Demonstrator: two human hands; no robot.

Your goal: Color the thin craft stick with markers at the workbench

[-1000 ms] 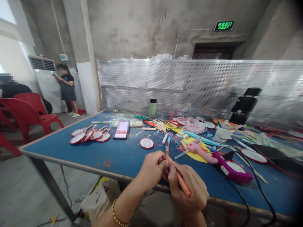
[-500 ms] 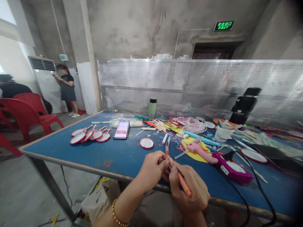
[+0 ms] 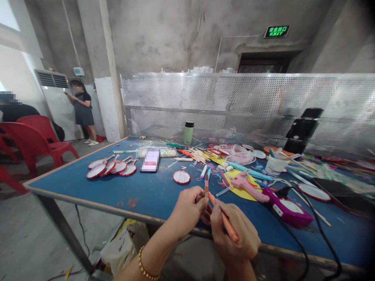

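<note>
My left hand (image 3: 191,207) pinches a small flat wooden stick (image 3: 206,188) upright; its upper end is dark brown, with orange colouring below. In my right hand (image 3: 236,234) is an orange marker (image 3: 229,227), held like a pen and slanting up toward the stick. The two hands meet just over the table's front edge, and fingers hide where the marker's tip meets the stick. Beyond them lies a round white disc with a red rim (image 3: 181,177), pink thread across it. A pile of similar red-rimmed discs (image 3: 119,167) lies to the left.
A phone (image 3: 150,160), a green bottle (image 3: 189,132) and loose wooden sticks (image 3: 199,154) are on the blue table (image 3: 158,195). At right are a pink glue gun (image 3: 249,186), a purple power strip (image 3: 288,208) with black cables and a white cup (image 3: 275,166). A person (image 3: 82,105) stands far left.
Both hands stay almost in place. The marker and my right hand have shifted very slightly, and a little more orange shows on the stick.
</note>
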